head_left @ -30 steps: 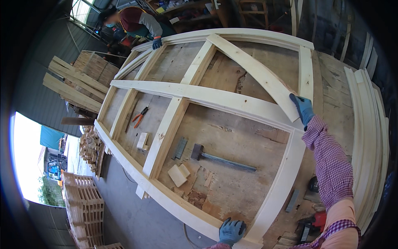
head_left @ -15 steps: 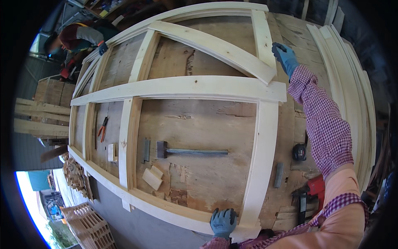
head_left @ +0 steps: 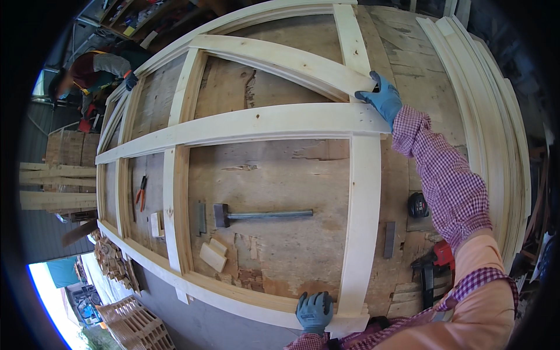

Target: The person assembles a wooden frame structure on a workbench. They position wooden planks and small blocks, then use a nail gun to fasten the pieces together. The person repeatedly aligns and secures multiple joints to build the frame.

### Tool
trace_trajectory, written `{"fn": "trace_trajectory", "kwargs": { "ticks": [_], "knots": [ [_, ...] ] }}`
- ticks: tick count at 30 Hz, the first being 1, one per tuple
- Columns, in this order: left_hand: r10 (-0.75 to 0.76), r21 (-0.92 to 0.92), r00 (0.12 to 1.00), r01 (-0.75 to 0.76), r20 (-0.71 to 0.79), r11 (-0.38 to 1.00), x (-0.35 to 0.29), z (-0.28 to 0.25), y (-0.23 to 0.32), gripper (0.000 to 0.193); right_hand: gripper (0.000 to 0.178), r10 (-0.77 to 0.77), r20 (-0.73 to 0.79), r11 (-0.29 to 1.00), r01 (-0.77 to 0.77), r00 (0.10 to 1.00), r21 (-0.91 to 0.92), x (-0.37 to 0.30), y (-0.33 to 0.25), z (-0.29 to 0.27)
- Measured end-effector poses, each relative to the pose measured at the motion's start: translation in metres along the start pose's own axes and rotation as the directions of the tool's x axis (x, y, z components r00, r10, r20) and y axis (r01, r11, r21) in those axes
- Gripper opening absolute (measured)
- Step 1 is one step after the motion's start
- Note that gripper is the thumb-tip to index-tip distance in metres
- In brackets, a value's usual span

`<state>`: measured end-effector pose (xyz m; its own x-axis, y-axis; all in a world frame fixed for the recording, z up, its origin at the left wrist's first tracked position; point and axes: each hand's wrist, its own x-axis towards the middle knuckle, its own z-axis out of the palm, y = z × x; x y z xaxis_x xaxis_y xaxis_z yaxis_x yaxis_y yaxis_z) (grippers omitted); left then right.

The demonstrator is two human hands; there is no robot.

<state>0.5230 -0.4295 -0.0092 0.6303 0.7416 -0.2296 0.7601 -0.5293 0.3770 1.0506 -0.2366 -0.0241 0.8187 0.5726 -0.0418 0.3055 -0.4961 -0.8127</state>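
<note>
A large pale wooden frame (head_left: 364, 192) of rails and crosspieces lies flat on a worn plywood surface. My left hand (head_left: 315, 312), in a blue-grey glove, has its fingers curled over the near rail (head_left: 245, 298) by the near right corner. My right hand (head_left: 382, 100), gloved alike, grips the lower right end of a diagonal wooden brace (head_left: 280, 58), where it meets the middle rail (head_left: 256, 119) and the right end piece. The glove hides the tip of the brace. Inside the near bay lies a mallet (head_left: 265, 215) with a long handle.
Orange-handled pliers (head_left: 141, 193), wood offcuts (head_left: 213, 255) and a metal strip (head_left: 389, 240) lie about. Right of the frame are a tape measure (head_left: 417, 205), a red-and-black power tool (head_left: 434, 265) and stacked long boards (head_left: 466, 87). A co-worker (head_left: 96, 70) bends at the far left corner.
My right hand has come left and down from beside the end piece onto the brace's end. My left hand keeps its hold on the near rail. The whole view has shifted slightly.
</note>
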Motion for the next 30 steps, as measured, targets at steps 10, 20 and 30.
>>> {"fn": "trace_trajectory", "kwargs": {
  "ticks": [10,20,30],
  "knots": [
    [0.002,0.013,1.000,-0.002,-0.011,1.000,0.000,0.001,0.003,0.018,0.044,0.237,0.339,0.510,-0.414,0.910,0.754,0.021,0.049,-0.015],
    [0.002,0.031,1.000,-0.002,-0.003,1.000,0.000,0.007,0.003,0.015,0.059,0.106,0.167,0.888,-0.169,0.980,0.427,-0.001,0.048,0.005],
    [0.010,0.051,1.000,-0.009,-0.007,0.999,0.002,0.006,0.007,0.013,0.070,-0.206,0.164,0.978,0.208,0.965,0.004,-0.016,0.044,-0.007]
  ]
}}
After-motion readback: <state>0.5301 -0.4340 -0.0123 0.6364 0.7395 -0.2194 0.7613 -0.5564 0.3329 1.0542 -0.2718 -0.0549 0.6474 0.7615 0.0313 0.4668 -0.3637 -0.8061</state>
